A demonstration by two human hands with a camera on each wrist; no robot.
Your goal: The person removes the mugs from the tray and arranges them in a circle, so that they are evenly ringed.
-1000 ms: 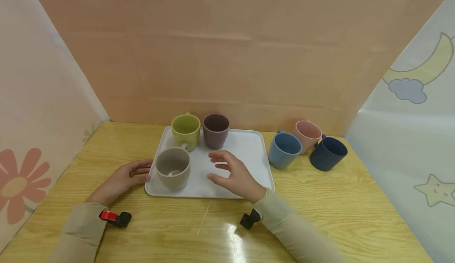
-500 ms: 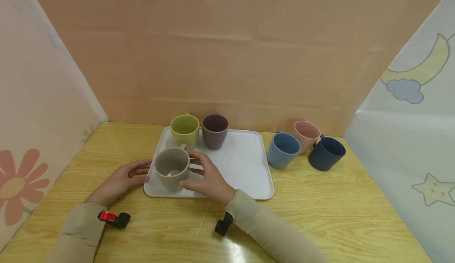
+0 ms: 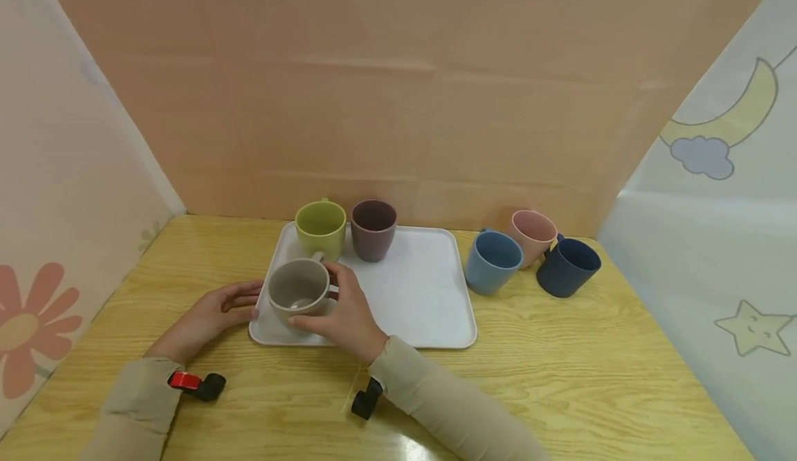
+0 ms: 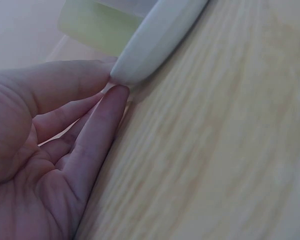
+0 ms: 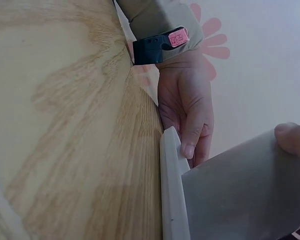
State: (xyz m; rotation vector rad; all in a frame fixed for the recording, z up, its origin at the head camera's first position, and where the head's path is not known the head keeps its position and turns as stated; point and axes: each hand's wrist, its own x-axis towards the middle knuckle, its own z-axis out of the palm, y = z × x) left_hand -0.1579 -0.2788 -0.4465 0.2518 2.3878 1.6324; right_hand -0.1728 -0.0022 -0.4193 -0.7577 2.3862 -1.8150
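Note:
A beige-grey mug stands upright on the front left of the white tray. My right hand grips it from the right side, thumb across the front wall and fingers around by the handle. The right wrist view shows the mug's wall with my thumb on it. At the tray's left edge, my left hand pinches the rim; in the left wrist view the thumb and a finger meet at that rim. Behind are a yellow-green mug and a plum mug, upright on the tray.
Right of the tray, on the wooden table, a light blue mug, a pink mug and a navy mug stand close together. A tan backdrop rises behind the table, with patterned walls on both sides.
My right hand has moved left from over the middle of the tray and taken hold of the beige-grey mug. The left hand stays at the tray's rim.

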